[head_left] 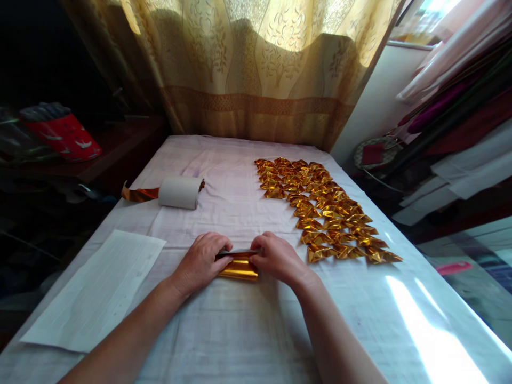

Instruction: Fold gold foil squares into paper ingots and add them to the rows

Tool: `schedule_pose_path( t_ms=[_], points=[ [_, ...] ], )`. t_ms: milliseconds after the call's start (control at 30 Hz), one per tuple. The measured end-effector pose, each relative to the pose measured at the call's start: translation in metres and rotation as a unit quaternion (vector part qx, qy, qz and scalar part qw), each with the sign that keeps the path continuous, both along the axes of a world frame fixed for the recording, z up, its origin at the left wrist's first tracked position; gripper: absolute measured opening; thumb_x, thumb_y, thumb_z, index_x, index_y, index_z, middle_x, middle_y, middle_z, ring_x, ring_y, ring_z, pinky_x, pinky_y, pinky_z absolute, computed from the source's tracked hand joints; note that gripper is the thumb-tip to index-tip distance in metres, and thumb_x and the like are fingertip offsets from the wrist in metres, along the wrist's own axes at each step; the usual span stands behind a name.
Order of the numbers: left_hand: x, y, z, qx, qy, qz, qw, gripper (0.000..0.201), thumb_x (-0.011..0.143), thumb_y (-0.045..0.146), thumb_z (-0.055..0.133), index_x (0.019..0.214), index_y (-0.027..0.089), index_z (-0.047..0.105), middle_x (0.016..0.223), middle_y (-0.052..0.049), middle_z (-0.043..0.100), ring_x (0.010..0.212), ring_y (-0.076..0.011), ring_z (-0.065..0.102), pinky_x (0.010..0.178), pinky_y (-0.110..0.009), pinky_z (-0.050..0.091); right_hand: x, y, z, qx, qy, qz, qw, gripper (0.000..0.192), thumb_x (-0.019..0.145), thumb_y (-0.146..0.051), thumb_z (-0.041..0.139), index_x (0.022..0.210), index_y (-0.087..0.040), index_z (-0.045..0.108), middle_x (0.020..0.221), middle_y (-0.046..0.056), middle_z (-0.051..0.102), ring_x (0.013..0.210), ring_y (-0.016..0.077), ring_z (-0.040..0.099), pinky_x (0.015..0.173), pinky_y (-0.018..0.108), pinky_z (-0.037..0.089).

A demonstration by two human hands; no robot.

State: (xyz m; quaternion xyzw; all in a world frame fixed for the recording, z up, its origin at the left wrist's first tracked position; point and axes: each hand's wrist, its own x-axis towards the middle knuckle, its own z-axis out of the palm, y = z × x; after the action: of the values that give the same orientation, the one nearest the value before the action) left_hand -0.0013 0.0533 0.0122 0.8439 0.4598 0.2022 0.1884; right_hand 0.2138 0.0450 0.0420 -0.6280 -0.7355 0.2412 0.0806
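Observation:
A small piece of gold foil paper (238,268) lies on the white cloth at the table's near middle, partly folded. My left hand (201,260) pinches its left end and my right hand (277,257) pinches its right end. Both hands press the fold down against the cloth. To the right lie several folded gold foil pieces (326,208), set in rows running from the far middle toward the near right.
A white roll (178,191) with a gold foil tail lies at the far left. A white paper sheet (102,288) rests near the left edge. A gold curtain (256,69) hangs behind the table (224,330). Fabrics and rolls are stacked at the right.

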Motion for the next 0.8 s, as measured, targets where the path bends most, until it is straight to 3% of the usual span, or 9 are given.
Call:
schedule_pose_path(
  t_ms=[100, 300, 467, 800],
  points=[
    [0.000, 0.001, -0.005, -0.015, -0.023, 0.015, 1.000, 0.007, 0.080, 0.025, 0.063, 0.085, 0.022, 0.058, 0.084, 0.000, 0.066, 0.084, -0.0194, 0.061, 0.083, -0.034, 0.046, 0.007, 0.006, 0.000, -0.038, 0.063, -0.010, 0.997, 0.004, 0.073, -0.021, 0.067, 0.075, -0.022, 0.070, 0.078, -0.001, 0.067, 0.072, 0.0137, 0.059, 0.063, 0.022, 0.037],
    [-0.003, 0.003, -0.009, -0.057, -0.089, 0.080, 0.991, 0.028, 0.081, 0.037, 0.061, 0.106, 0.023, 0.065, 0.099, -0.002, 0.072, 0.090, -0.0195, 0.064, 0.084, -0.032, 0.050, 0.017, 0.013, -0.008, -0.094, 0.166, -0.012, 0.982, 0.006, 0.074, -0.020, 0.063, 0.072, -0.020, 0.069, 0.066, -0.003, 0.066, 0.064, 0.0118, 0.057, 0.055, 0.021, 0.034],
    [-0.005, 0.005, -0.013, -0.076, -0.120, 0.104, 0.984, 0.026, 0.083, 0.043, 0.060, 0.096, 0.023, 0.071, 0.081, 0.000, 0.072, 0.075, -0.0166, 0.064, 0.076, -0.028, 0.052, 0.021, 0.015, -0.017, -0.101, 0.217, -0.006, 0.971, 0.007, 0.073, -0.019, 0.062, 0.075, -0.019, 0.069, 0.066, -0.004, 0.064, 0.063, 0.0108, 0.055, 0.055, 0.019, 0.037],
    [-0.003, 0.004, -0.011, -0.078, -0.129, 0.103, 0.983, 0.019, 0.081, 0.038, 0.063, 0.088, 0.022, 0.071, 0.080, 0.000, 0.072, 0.074, -0.0163, 0.066, 0.071, -0.026, 0.051, 0.024, 0.016, -0.015, -0.135, 0.240, -0.015, 0.961, 0.006, 0.073, -0.019, 0.062, 0.075, -0.018, 0.067, 0.063, -0.005, 0.059, 0.059, 0.0092, 0.050, 0.052, 0.019, 0.035]
  ],
)
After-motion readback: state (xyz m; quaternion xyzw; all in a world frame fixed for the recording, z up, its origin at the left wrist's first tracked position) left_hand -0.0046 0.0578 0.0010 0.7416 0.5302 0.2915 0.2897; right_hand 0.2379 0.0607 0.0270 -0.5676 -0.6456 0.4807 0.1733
